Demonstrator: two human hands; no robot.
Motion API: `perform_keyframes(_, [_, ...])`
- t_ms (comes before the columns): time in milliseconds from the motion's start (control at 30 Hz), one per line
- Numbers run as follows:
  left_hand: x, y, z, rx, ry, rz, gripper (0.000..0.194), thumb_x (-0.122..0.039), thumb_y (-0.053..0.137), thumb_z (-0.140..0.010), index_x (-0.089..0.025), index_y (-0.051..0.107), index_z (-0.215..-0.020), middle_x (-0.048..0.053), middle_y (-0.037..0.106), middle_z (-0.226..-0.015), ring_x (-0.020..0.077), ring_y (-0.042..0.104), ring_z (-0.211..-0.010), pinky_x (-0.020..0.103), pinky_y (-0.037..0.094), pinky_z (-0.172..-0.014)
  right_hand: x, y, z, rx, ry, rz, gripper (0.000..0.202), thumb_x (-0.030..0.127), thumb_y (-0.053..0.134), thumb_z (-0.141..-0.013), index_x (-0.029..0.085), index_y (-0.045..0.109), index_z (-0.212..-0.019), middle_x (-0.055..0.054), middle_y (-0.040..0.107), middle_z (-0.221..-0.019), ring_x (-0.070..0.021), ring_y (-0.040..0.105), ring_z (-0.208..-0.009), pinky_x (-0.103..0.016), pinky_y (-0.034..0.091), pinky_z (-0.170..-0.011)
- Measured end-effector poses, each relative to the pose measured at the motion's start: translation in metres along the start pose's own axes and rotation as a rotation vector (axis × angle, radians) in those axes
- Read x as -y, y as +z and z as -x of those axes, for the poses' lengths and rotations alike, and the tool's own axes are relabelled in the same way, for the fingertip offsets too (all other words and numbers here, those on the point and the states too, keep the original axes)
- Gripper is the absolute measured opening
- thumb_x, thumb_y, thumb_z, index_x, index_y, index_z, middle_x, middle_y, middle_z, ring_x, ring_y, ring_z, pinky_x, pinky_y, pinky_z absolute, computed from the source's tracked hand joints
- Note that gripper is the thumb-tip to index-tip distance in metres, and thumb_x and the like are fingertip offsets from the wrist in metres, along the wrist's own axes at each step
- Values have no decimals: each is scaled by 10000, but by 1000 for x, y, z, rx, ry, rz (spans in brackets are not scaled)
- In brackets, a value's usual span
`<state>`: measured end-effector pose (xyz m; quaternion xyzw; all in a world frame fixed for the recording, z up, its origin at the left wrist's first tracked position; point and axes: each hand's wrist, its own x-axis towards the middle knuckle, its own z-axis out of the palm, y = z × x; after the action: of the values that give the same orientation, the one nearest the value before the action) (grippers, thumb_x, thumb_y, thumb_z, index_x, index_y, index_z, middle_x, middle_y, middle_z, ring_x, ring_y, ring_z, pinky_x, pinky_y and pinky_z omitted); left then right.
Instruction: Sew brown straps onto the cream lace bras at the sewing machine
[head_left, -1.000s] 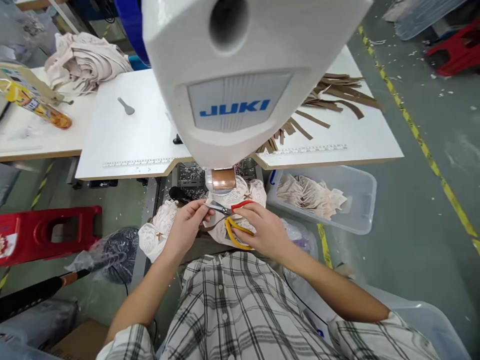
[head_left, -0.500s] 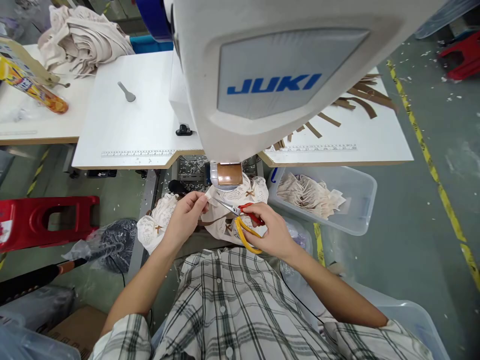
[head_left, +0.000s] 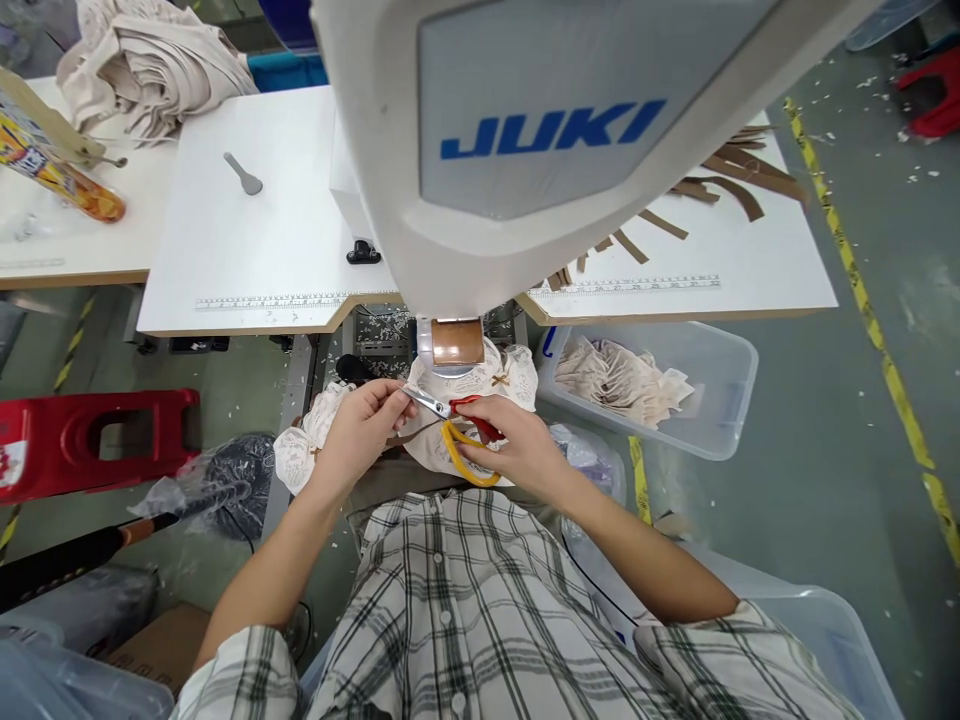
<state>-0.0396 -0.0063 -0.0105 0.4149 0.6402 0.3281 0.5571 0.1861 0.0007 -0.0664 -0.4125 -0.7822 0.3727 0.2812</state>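
Observation:
White lace fabric (head_left: 517,375) with small brown bows lies under the sewing machine head (head_left: 457,345) and across my lap. My left hand (head_left: 373,415) pinches an edge of this fabric left of the machine head. Scissors with one red and one yellow handle (head_left: 452,450) are in my right hand (head_left: 514,445). Their blades point left and reach my left fingertips, nearly closed together. What lies between the blade tips is too small to make out.
A white machine table (head_left: 262,240) spans ahead, with a grey spoon-like tool (head_left: 244,175) and brown strips (head_left: 739,175) on it. A clear bin (head_left: 724,400) of beige pieces is at the right. A red stool (head_left: 150,420) stands left.
The scissors and my right hand have moved left, bringing the blades to my left fingertips. The blades have come closer together. The view has shifted slightly.

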Motion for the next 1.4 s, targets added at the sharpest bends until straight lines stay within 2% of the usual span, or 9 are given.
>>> perform_keyframes(267, [3, -5, -6, -80, 87, 7, 224, -402, 612, -880, -187, 663, -842, 9, 663, -764, 126, 578, -689, 232, 462, -674, -17, -24, 26, -20, 58, 42, 306, 330, 645, -897, 264, 663, -1196, -54, 737, -1050, -206, 703, -876, -325, 560, -762])
perform_keyframes(467, [6, -15, -8, -216, 305, -577, 287, -316, 535, -908, -203, 644, -1147, 21, 707, -807, 156, 628, -698, 249, 452, -666, -64, -100, 5, -85, 224, 385, 334, 459, 662, -869, 227, 705, -1105, -92, 733, -938, -214, 651, -712, -327, 465, -597])
perform_keyframes(667, [-21, -28, -6, 168, 313, -507, 306, -291, 416, -973, -210, 654, -1149, 74, 757, -930, 183, 712, -792, 243, 497, -641, -87, -169, -85, -154, 281, 657, 392, 483, 547, -940, 162, 713, -1091, -184, 716, -1041, -243, 647, -874, -356, 394, -612])
perform_keyframes(800, [-29, -39, -3, 145, 367, -701, 273, -272, 413, -987, -217, 670, -1063, 69, 740, -920, 188, 698, -783, 269, 506, -654, -58, -139, -81, -282, 94, 459, 224, 411, 670, -877, 247, 711, -1024, -167, 729, -984, -260, 687, -765, -374, 490, -584])
perform_keyframes(867, [-23, -35, -3, 8, 419, -835, 240, -239, 456, -965, -190, 686, -920, 102, 710, -945, 226, 677, -880, 337, 510, -770, -42, -103, -56, -138, -54, 175, 121, 381, 658, -894, 328, 712, -989, -113, 747, -906, -249, 706, -711, -353, 546, -550])
perform_keyframes(967, [-13, -12, -1, -35, 615, -1002, 239, -241, 492, -948, -163, 643, -779, 117, 669, -868, 242, 644, -877, 397, 484, -848, -19, -44, -19, 216, -201, -17, 387, 495, 675, -861, 336, 667, -1213, -99, 730, -1131, -287, 726, -972, -408, 624, -776])
perform_keyframes(1067, [-10, 19, 6, 92, 758, -1049, 317, -348, 431, -988, -179, 588, -770, 52, 599, -655, 190, 581, -631, 326, 448, -653, 0, -6, -3, 165, -129, -148, 756, 742, 592, -791, 220, 588, -1338, -168, 677, -1238, -348, 658, -1137, -495, 566, -940])
perform_keyframes(1200, [-22, 50, 14, 74, 632, -745, 338, -398, 380, -1007, -204, 533, -776, 12, 557, -624, 154, 515, -563, 281, 330, -550, 17, -4, -7, -89, 126, -499, 620, 670, 265, -970, 209, 658, -1102, -114, 713, -992, -251, 689, -907, -390, 588, -807])
perform_keyframes(1400, [-32, 62, 10, -124, 418, -323, 357, -424, 407, -1005, -210, 578, -775, -23, 545, -615, 131, 490, -569, 255, 346, -560, 38, -44, -42, -263, 269, -504, 219, 429, 566, -918, 215, 602, -951, 4, 628, -743, -136, 584, -657, -246, 489, -601])
